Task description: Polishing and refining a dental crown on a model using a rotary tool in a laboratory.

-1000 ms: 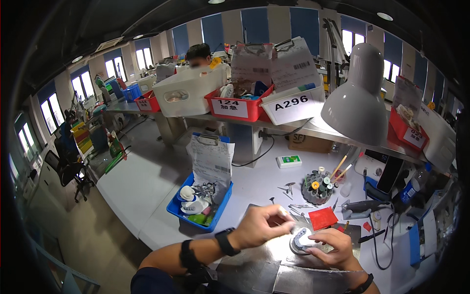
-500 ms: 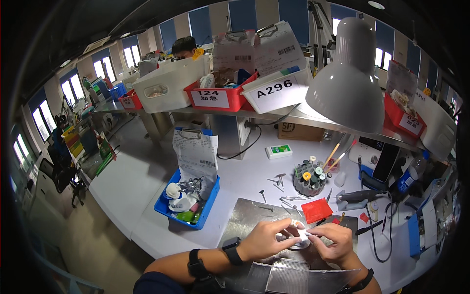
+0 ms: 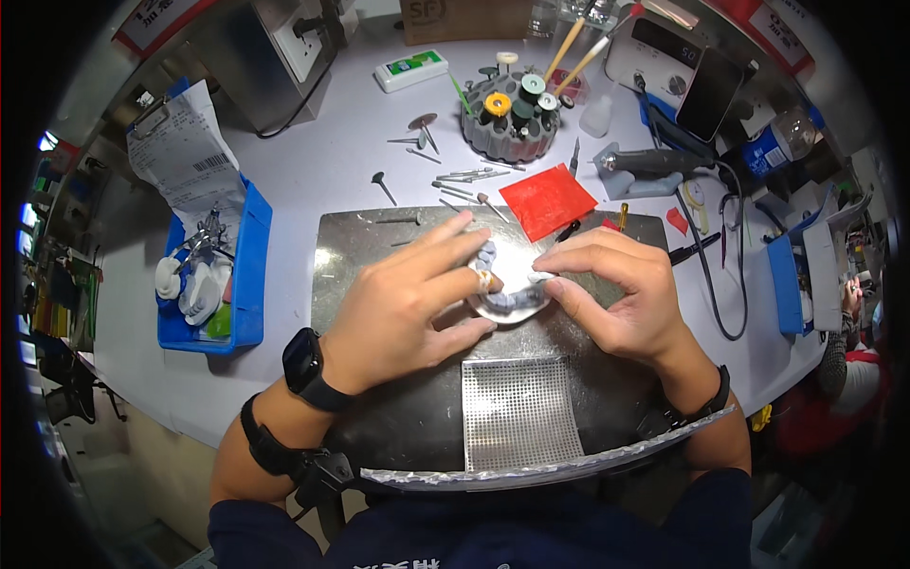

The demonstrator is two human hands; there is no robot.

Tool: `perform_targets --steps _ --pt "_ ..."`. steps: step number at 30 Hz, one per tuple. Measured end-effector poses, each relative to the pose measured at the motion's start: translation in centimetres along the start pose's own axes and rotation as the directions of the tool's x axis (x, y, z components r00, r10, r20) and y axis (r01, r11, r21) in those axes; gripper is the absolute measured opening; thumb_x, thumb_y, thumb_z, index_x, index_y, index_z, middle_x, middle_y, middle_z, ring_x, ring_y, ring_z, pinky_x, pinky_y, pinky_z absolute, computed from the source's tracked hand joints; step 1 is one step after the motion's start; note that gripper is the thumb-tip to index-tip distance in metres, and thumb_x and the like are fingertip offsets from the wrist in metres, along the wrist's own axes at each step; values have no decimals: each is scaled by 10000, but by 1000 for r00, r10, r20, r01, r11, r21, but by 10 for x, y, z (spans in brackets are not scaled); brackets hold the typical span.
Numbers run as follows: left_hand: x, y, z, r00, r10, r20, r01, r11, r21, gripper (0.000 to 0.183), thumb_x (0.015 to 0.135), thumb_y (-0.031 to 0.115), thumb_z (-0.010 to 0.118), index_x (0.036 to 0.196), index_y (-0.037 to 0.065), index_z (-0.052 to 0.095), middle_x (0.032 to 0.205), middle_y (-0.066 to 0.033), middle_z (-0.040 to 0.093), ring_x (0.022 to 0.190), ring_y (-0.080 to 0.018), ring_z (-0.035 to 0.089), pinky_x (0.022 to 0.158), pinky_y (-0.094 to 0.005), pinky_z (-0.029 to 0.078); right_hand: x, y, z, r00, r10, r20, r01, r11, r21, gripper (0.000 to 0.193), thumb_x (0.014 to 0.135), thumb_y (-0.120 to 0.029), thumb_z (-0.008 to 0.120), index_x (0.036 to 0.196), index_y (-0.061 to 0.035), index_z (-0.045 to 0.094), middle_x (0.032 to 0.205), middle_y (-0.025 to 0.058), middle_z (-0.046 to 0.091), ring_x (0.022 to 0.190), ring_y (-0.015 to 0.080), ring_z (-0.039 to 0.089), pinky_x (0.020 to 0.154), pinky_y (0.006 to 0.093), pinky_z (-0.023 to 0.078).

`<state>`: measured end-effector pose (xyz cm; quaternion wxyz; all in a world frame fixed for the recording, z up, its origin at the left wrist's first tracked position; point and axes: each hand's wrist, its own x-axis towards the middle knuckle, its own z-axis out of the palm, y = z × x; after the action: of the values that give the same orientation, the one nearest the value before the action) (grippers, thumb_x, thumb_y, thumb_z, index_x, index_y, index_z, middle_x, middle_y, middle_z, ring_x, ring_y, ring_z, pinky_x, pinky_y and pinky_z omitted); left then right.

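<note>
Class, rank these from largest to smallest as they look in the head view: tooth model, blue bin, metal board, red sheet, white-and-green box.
1. Metal board
2. Blue bin
3. Red sheet and tooth model: unsure, they look alike and the model is partly covered
4. White-and-green box

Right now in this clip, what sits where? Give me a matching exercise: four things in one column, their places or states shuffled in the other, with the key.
1. Red sheet
2. Right hand
3. Perforated plate
4. Clipboard of papers

A. Lying between the two forearms
B. Propped up in a blue bin
C. Overlapping the far edge of the dark metal board
D. Pinching a small white piece

Pairs: 1-C, 2-D, 3-A, 4-B.
</note>
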<state>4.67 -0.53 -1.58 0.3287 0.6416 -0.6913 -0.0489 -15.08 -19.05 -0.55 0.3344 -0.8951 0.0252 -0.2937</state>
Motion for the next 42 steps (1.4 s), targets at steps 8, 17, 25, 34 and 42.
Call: perform_targets --steps 8,17,25,34,42 --pt "1 18 -7 996 -84 -11 75 936 -343 416 697 59 839 1104 27 757 1295 -200 660 1209 -318 679 1046 -414 567 -4 -11 0 1000 -25 8 24 991 131 161 820 -19 806 980 -2 796 914 129 784 801 238 734 729 309 569" --pt "-3 13 2 993 -114 -37 84 883 -462 445 710 49 867 1132 -6 736 1328 -177 629 1213 -253 683 1025 -357 583 -4 -13 1 1000 -3 -14 6 986 169 179 835 -7 797 1011 26 794 898 149 782 766 191 728 717 289 558" --pt "-7 19 7 965 -257 57 204 592 -780 495 796 -1 833 1258 1 657 1404 -159 590 1272 -245 643 1107 -393 539 -1 -12 -3 965 -258 -45 254 965 -67 454 760 -232 901 1147 -42 758 943 83 752 784 246 692 706 350 555" --pt "-6 29 9 935 -310 173 288 377 -880 548 863 -35 774 1335 -8 497 1406 -219 574 1313 -304 617 1131 -434 525 -10 -18 2 956 -288 -55 269 938 -220 474 699 -229 914 1074 -6 729 847 93 686 732 258 668 642 356 537" --pt "-7 30 12 948 -287 138 246 384 -890 533 877 -10 777 1327 -17 492 1411 -241 574 1289 -317 635 1105 -437 545 -10 -15 -1 952 -302 -49 283 930 -236 429 723 -277 880 1034 -29 719 820 73 648 705 260 636 640 361 522"
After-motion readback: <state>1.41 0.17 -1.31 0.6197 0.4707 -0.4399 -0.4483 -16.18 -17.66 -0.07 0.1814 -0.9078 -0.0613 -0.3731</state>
